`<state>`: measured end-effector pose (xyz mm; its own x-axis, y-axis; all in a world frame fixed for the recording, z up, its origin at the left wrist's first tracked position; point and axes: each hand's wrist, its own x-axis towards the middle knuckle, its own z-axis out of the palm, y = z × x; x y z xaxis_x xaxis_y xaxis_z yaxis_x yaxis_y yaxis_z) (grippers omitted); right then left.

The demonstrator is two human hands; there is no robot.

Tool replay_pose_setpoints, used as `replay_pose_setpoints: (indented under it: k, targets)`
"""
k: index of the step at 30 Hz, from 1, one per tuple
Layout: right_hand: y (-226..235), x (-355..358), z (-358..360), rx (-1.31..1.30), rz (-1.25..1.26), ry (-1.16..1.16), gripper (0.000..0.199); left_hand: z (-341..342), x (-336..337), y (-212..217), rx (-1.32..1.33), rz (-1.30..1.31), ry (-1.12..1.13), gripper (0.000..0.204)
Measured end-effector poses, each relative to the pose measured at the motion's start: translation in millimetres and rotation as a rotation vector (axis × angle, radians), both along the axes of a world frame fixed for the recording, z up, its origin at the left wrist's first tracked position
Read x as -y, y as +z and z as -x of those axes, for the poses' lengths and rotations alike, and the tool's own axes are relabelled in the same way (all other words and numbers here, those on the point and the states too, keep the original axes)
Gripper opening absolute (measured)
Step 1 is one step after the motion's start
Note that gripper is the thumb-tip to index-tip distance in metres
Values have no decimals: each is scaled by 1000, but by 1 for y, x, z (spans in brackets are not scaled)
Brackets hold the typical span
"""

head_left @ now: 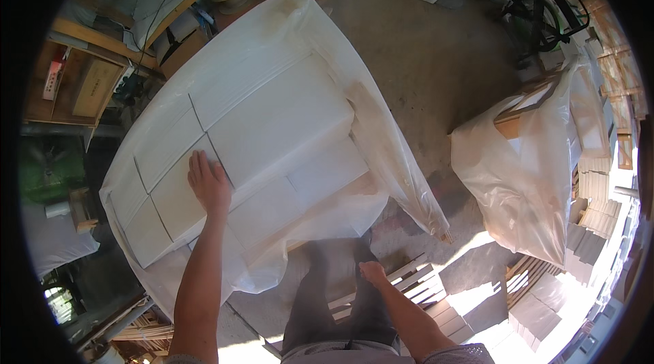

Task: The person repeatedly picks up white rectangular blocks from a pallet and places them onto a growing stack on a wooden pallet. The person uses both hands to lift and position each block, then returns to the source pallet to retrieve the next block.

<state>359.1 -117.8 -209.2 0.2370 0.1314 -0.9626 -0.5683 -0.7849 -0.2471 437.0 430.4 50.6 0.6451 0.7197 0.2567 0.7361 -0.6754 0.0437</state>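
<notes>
The left hand (208,183) lay flat, palm down and fingers spread, on the top of a stack of white panels (266,132). Its grip was released: nothing was closed in it, and the flat palm looked more like a press or a brace against the smooth face than a hold. It rested just at a seam where two panels met, toward the near left part of the stack.

The panels lay side by side in tight rows, forming one broad slab, and a sheet of clear plastic wrap (381,146) was draped round them. The wrap was pulled back from the top and hung in loose folds down the right side and the near edge of the stack, which probably kept dust off the white faces while leaving the top open to the hand.

The right hand (372,273) hung low, nearer the person than the stack and off its near right corner, above the dark trousers. Its fingers looked loosely curled, but whether they held anything could not be told from this view.

Well to the right of the stack stood a second bundle in plastic (531,180), with wooden pieces showing inside it. Light wooden slats (415,282) lay on the concrete floor (436,57) just below the stack's near right corner. Behind the stack's far left side ran wooden shelving (88,78) with boxes and a roll of tape.
</notes>
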Motion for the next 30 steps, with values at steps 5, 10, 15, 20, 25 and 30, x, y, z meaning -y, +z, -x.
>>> replay_pose_setpoints:
  k: [5, 10, 15, 20, 25, 30]
  targets:
    - [-56, -89, 22, 526, -715, 136, 16, -3, 3, 1, 31, -38, -16, 46]
    - [7, -142, -26, 611, -745, 225, 16, -1, 2, 1, 4, -55, 8, 44]
    - [76, -89, -82, 954, -301, 820, 19, 0, 3, 3, 30, -68, -5, 44]
    - [99, 6, -67, 483, -30, 70, 20, 3, 1, -1, -7, -33, 29, 49]
    - [126, 66, -11, 636, 60, 573, 25, 7, -1, -5, -33, -38, 35, 47]
    - [135, 94, 101, 204, -204, -831, 25, 7, -3, -6, -66, -22, 62, 48]
